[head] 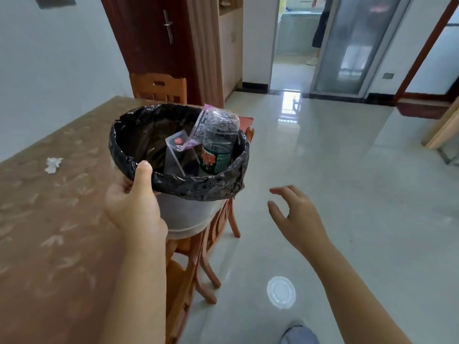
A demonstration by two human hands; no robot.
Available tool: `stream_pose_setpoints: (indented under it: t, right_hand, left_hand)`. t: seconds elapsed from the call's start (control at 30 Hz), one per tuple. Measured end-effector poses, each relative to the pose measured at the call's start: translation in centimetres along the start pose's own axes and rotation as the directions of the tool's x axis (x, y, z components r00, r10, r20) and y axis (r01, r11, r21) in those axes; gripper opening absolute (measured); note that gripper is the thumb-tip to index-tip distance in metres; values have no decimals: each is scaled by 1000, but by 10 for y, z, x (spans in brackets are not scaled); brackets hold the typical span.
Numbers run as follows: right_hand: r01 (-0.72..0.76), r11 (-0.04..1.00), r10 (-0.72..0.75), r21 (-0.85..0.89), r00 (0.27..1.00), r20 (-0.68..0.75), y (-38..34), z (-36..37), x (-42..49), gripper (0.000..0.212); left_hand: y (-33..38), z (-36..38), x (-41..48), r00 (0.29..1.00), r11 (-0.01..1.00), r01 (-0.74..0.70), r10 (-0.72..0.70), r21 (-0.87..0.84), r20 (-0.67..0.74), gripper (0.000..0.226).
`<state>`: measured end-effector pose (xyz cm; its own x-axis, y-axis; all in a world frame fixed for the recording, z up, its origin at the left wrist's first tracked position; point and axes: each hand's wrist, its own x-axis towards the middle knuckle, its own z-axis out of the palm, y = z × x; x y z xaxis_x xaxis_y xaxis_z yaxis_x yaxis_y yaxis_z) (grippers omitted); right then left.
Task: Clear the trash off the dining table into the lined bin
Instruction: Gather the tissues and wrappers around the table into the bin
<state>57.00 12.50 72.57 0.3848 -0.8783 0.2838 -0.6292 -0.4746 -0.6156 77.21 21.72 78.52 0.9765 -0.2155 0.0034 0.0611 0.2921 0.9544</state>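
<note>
My left hand point(134, 204) grips the near rim of a grey bin point(185, 214) lined with a black bag point(198, 184), holding it in the air beside the dining table point(49, 232). Inside the bin stand a clear plastic bottle point(218, 142) with a red and green label, a purple wrapper point(201, 125) and a clear packet point(177, 142). A crumpled white tissue point(53, 165) lies on the table's patterned brown cloth, far left. My right hand point(295, 214) hovers open over the floor, right of the bin, holding nothing. A clear plastic lid point(281, 292) lies on the floor below it.
Wooden chairs point(198, 264) stand tucked at the table's right side under the bin, another chair point(159, 88) at the far end. Glossy tiled floor point(347, 170) stretches right toward a doorway where part of a person point(319, 33) stands. My shoe point(298, 333) shows at the bottom.
</note>
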Motion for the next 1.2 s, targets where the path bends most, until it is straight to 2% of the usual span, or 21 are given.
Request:
stream_pose_setpoints:
  t: [0.23, 0.37, 0.53, 0.73, 0.87, 0.97, 1.07, 1.2]
  right_hand:
    - [218, 975, -222, 42, 961, 167, 64, -17, 135, 25]
    - [264, 958, -283, 115, 937, 207, 87, -19, 208, 25]
    - [360, 917, -395, 170, 876, 275, 99, 9, 283, 24]
    - [447, 882, -469, 149, 810, 351, 107, 61, 392, 26]
    - [497, 861, -490, 110, 750, 445, 100, 99, 471, 26]
    - [535, 836, -515, 121, 689, 510, 92, 129, 516, 28]
    - [538, 823, -542, 183, 649, 534, 78, 162, 548, 28]
    - [526, 806, -574, 270, 584, 575, 64, 208, 579, 26]
  left_hand:
    - [-23, 109, 9, 976, 996, -85, 82, -7, -203, 23]
    - [-38, 157, 21, 951, 989, -148, 147, 15, -274, 29]
    - [-65, 208, 53, 916, 983, -181, 184, 42, -357, 36]
    - [-108, 264, 127, 881, 982, -188, 167, -3, -443, 48]
    - [-131, 295, 183, 835, 987, -163, 136, -4, -533, 45]
    - [-142, 309, 212, 799, 984, -173, 167, 45, -578, 45]
    - [-147, 316, 235, 733, 971, -182, 237, 152, -637, 39]
    - [-160, 315, 252, 635, 957, -98, 272, 273, -723, 35]
